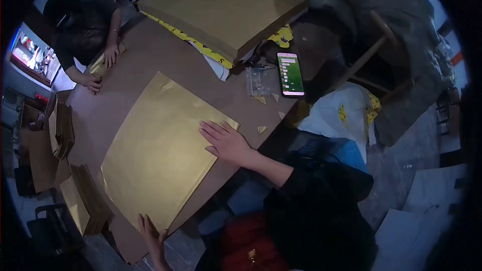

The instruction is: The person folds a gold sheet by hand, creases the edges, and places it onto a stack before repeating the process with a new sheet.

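Observation:
A large gold sheet (155,150) lies on the brown table, with a narrow folded strip along its near edge. On the sheet's right corner my right hand (226,142) rests flat, fingers stretched out. My left hand (152,233) is at the sheet's near left corner, fingers apart, touching the edge. Beyond the sheet stands a thick stack of brown paper (226,7) on yellow printed wrapping. To the right lie a phone (290,74) with a lit screen and a clear plastic bag (259,81) of small items.
Across the table (100,120), a co-worker (88,30) presses a folded gold piece (103,64) with both hands. Folded brown bundles (83,198) stand at the left edge. Gold scraps (262,129) lie near the right edge. A wooden chair (369,55) and white wrapping (336,113) are at the right.

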`<action>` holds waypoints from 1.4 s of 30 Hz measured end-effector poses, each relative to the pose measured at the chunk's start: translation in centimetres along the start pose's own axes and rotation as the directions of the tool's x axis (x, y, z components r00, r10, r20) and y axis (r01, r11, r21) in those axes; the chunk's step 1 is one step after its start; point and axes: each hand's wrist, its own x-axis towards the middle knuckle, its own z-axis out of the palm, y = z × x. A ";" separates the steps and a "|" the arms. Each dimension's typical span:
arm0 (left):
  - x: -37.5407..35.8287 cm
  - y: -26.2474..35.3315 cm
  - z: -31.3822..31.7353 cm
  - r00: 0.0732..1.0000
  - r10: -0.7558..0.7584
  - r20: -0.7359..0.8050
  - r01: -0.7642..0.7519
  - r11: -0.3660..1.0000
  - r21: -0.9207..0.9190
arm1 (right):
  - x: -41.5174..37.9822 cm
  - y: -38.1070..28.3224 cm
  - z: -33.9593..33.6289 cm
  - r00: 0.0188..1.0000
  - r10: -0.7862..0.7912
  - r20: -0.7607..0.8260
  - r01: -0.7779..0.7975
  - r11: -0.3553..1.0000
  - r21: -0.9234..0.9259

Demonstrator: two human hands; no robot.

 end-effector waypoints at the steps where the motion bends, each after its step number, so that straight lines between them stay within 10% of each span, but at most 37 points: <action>1: -1.1 -0.9 -0.9 1.000 0.000 0.003 0.000 1.000 0.000 | -0.1 0.0 -0.2 1.000 -0.001 0.010 0.001 1.000 -0.023; 4: -2.8 -0.3 -2.8 0.988 -0.109 0.113 0.044 0.884 0.465 | -0.2 0.0 0.2 0.998 -0.009 -0.060 0.008 1.000 -0.023; 11: -1.9 7.6 -1.1 0.945 -0.326 -0.029 0.327 0.941 0.091 | 0.0 -1.6 0.7 0.995 0.095 0.011 -0.095 0.995 -0.006; 15: -1.4 7.9 -1.1 0.920 -0.387 -0.056 0.389 0.890 0.238 | 1.0 -7.5 0.4 0.961 0.176 0.213 -0.141 0.975 -0.171; 19: -1.6 7.4 -1.1 0.935 -0.348 -0.067 0.351 0.883 0.311 | -0.5 -16.2 2.6 0.891 -0.247 0.382 0.142 0.949 0.282; 27: -1.6 7.8 -1.1 0.956 -0.293 -0.021 0.269 0.846 0.460 | -3.9 -27.0 7.8 0.785 -0.568 0.247 0.396 0.767 0.504; 35: -3.0 3.8 -2.3 0.949 -0.295 -0.110 0.314 0.876 0.365 | -5.6 -24.0 8.5 0.811 -0.575 0.112 0.450 0.733 0.510; 42: -3.6 4.5 -1.1 0.784 -0.460 -0.417 0.602 0.727 0.329 | -4.9 -8.4 -0.4 0.968 -0.190 0.163 0.133 0.942 0.308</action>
